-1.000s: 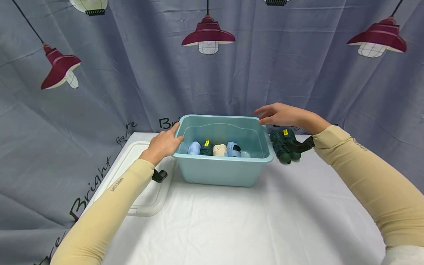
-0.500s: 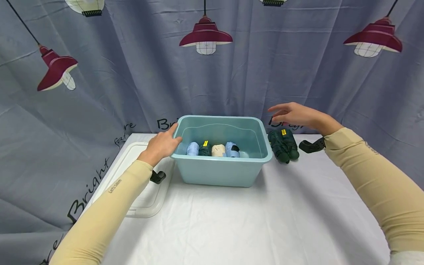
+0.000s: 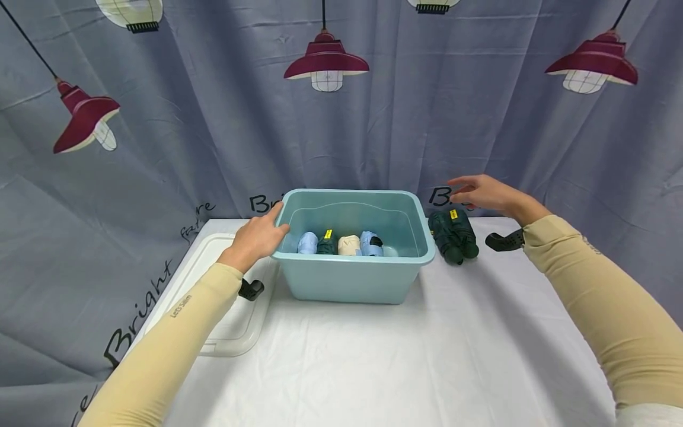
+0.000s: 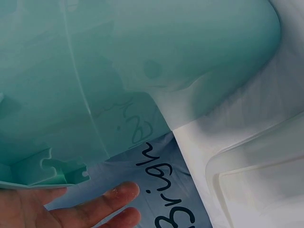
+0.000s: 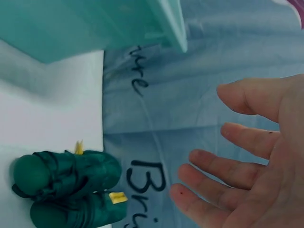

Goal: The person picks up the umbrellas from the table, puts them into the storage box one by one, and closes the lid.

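Note:
A light teal plastic bin (image 3: 347,279) stands on the white table. Inside it, several rolled bundles lie in a row: a light blue one (image 3: 308,243), a dark green one (image 3: 327,244), a cream one (image 3: 349,245) and another blue one (image 3: 372,244). My left hand (image 3: 257,238) rests at the bin's left rim; in the left wrist view its fingers (image 4: 102,206) stretch out straight under the rim. My right hand (image 3: 488,193) hovers, holding nothing, behind and above two dark green bundles that look like folded umbrellas (image 5: 71,175) with yellow tags. Its fingers are loosely spread.
A translucent white lid (image 3: 235,329) lies flat to the left of the bin, partly under my left forearm. A grey curtain (image 3: 373,118) printed with red lamps hangs right behind the table. The green bundles sit close to the bin's right side.
My right hand has moved right, away from the bin's right rim, to above the green bundles. My left hand has stayed at the left rim. The head view has shifted slightly.

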Motion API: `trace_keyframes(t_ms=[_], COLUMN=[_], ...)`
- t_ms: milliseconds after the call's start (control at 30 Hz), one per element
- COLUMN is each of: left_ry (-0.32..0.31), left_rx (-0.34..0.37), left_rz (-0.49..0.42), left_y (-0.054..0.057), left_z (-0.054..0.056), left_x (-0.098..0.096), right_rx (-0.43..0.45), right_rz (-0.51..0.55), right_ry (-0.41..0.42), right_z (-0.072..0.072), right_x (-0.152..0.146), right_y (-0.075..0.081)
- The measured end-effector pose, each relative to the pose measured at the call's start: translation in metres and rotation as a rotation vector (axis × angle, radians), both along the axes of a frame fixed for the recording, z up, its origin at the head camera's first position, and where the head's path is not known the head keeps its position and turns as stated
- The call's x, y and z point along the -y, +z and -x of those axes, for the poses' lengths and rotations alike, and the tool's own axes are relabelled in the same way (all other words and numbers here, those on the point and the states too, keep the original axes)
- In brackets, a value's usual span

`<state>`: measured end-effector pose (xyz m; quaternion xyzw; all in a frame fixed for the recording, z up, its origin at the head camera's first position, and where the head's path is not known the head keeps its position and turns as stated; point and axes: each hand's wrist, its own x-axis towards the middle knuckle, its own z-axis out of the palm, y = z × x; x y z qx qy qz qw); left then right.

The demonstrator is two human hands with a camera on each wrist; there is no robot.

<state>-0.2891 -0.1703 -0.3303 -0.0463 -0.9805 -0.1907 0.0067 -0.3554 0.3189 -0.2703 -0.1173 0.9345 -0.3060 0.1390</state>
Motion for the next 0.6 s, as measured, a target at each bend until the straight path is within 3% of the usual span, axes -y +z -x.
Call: trace_keyframes(t_ms=[333,600], left_ry=[-0.004,-0.015], left_rx=[0.035,0.0], left_rz=[0.009,0.001], left_y=[-0.005,-0.001], left_z=[-0.003,-0.001], left_x=[0.002,0.0], right_rx=[0.021,0.013], right_rz=[0.093,0.123], right_ry=[-0.062,-0.118], right_z=[0.008,0.01], right_x=[-0.015,-0.023], right_y=[-0.033,-0.041])
